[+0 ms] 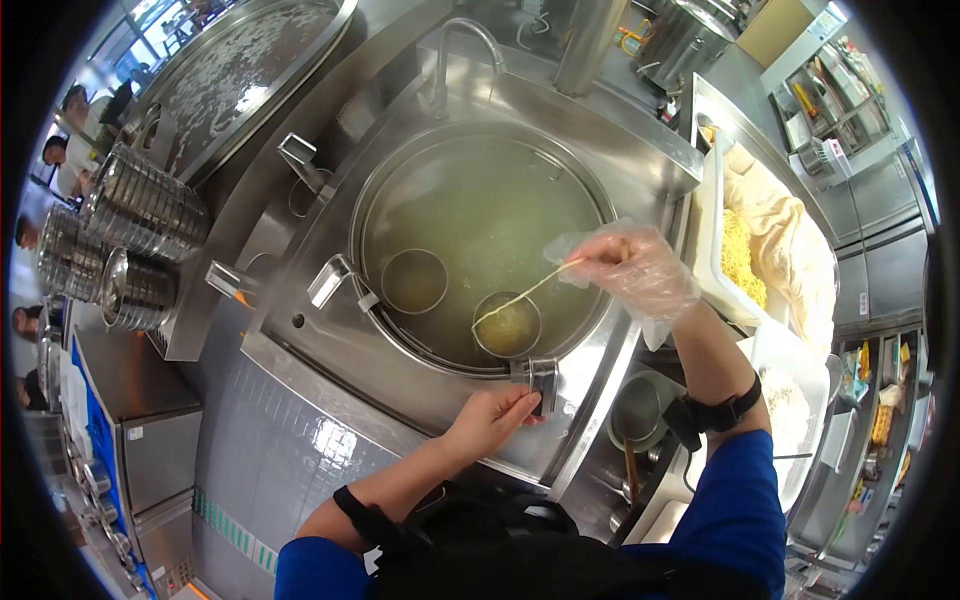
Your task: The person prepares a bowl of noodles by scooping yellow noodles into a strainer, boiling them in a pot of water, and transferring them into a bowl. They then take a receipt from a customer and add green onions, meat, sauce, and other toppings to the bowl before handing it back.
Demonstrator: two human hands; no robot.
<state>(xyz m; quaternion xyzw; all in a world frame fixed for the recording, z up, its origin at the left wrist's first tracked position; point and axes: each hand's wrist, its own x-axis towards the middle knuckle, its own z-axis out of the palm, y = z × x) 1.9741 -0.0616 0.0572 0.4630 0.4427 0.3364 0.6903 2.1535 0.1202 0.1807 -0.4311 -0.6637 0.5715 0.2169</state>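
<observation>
My left hand [502,415] is closed round the metal handle [542,385] of a strainer basket at the pot's near edge. That basket [507,325] sits in the cloudy water of the large round pot [480,215], with pale yellow noodles in it. My right hand [625,265], in a clear plastic glove, pinches one long noodle [530,292] above the pot's right side; the strand hangs down to the basket. A second basket [414,281] stands in the water to the left, its handle [330,281] hooked over the rim.
A curved faucet [465,45] rises behind the pot. Stacked steel bowls [145,205] stand at the left. On the right, a white tray [708,225] holds yellow noodles [740,255] and a cloth [785,235]. A strainer [637,410] lies below right. People [65,155] stand at far left.
</observation>
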